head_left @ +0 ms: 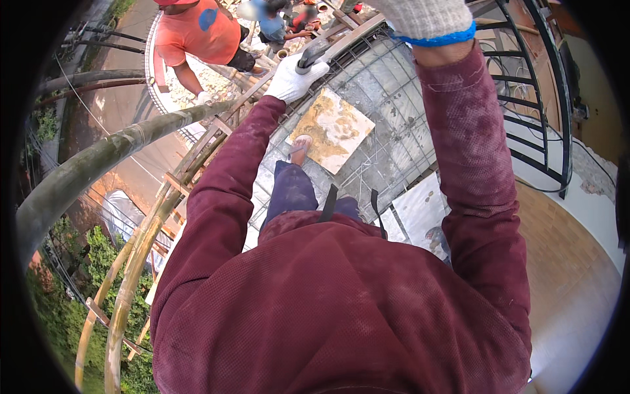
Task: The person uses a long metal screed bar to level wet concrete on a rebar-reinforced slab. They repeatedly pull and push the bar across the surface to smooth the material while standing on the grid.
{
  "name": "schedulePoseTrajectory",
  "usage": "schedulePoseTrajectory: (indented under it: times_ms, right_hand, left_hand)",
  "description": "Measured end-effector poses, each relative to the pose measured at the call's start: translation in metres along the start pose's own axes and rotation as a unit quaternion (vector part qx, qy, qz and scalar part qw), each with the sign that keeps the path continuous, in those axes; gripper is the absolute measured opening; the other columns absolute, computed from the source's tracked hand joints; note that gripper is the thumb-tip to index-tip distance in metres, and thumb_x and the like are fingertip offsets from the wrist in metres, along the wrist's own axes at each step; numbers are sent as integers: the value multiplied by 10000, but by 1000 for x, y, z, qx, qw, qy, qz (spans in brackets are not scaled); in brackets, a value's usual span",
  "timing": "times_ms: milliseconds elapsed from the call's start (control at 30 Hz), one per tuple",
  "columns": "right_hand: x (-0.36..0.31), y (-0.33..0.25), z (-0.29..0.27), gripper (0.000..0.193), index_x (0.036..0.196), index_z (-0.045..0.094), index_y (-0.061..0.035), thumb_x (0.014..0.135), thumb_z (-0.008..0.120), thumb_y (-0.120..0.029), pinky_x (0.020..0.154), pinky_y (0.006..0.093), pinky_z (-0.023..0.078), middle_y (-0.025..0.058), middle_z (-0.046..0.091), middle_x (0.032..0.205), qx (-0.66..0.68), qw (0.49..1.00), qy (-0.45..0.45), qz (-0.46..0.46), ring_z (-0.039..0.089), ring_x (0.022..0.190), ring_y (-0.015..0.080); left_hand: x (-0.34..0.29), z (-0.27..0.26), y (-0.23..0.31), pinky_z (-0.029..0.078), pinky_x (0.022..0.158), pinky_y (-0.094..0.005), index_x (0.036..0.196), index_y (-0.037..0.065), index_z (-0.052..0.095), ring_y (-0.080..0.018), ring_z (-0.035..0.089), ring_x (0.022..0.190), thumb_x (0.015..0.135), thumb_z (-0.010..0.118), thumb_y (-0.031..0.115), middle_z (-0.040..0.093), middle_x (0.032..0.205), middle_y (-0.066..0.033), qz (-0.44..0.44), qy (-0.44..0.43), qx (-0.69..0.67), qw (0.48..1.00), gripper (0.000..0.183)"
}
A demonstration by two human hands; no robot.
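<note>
My left hand [294, 79], in a white knit glove, is closed round a dark bar-like piece [314, 55] by the wooden edge of the deck. Its exact kind does not show. My right hand [426, 18], gloved in white with a blue cuff, is raised at the top edge. Its fingers are cut off by the frame, so any grip is hidden. Beneath my arms lies a steel wire mesh [387, 69] over grey panels. A square board [333, 130] with yellow-brown stains rests on the mesh, with my sandalled foot [300, 148] at its left corner.
Bamboo poles [111, 161] and wooden boards line the drop on the left, above a road. A person in an orange shirt [200, 36] and others work beyond the edge. On the right stand a black metal railing [525, 102] and a white panel [420, 207].
</note>
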State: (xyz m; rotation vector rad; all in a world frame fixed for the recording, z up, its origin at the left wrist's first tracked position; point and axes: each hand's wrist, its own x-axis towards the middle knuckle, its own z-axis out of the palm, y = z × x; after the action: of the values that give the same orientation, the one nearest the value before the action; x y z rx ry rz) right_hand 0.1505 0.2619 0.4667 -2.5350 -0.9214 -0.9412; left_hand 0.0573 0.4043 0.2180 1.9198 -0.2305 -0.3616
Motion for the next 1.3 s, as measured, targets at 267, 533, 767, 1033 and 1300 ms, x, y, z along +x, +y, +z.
schedulePoseTrajectory:
  times_ms: [267, 533, 767, 1033, 1300]
  right_hand:
    - [-97, -52, 65, 499, 1255, 708, -185, 995, 503, -557, 959, 604, 468, 78, 714, 1230, 19, 923, -329, 197, 676, 1107, 318]
    - [-105, -76, 53, 427, 994, 822, -126, 857, 611, -472, 805, 466, 583, 129, 784, 979, 95, 834, -472, 270, 754, 925, 331]
    - [-151, -124, 20, 276, 926, 828, -111, 738, 725, -285, 786, 458, 590, 148, 779, 929, 155, 827, -495, 219, 756, 904, 337]
    - [-149, -124, -21, 365, 1026, 683, 79, 776, 691, -187, 732, 432, 590, 254, 702, 965, 182, 767, -596, 151, 731, 855, 374]
    - [-162, -64, -24, 620, 1359, 513, 24, 772, 629, -136, 886, 522, 531, 325, 682, 1080, 213, 651, -710, 164, 655, 1015, 495]
  left_hand:
    - [-7, 17, -31, 316, 1185, -477, 1455, 77, 542, -346, 472, 1405, 1038, 502, 394, 559, 1486, -180, 86, -20, 221, 971, 525]
    - [-18, 24, -46, 382, 1137, -462, 1431, 81, 547, -334, 528, 1334, 1020, 536, 469, 587, 1436, -165, 1, -42, 113, 993, 565]
    - [-102, 50, -68, 440, 1094, -449, 1410, 85, 552, -324, 577, 1272, 1003, 566, 534, 611, 1393, -152, -177, -75, -173, 966, 606]
    - [-103, 104, -59, 556, 769, -441, 935, 124, 631, -279, 672, 802, 1006, 597, 481, 680, 856, -102, -367, 21, -763, 531, 365]
    - [-77, 141, 35, 520, 603, -373, 896, 107, 584, -221, 601, 634, 1019, 604, 366, 582, 690, -38, -272, 258, -868, 326, 287]
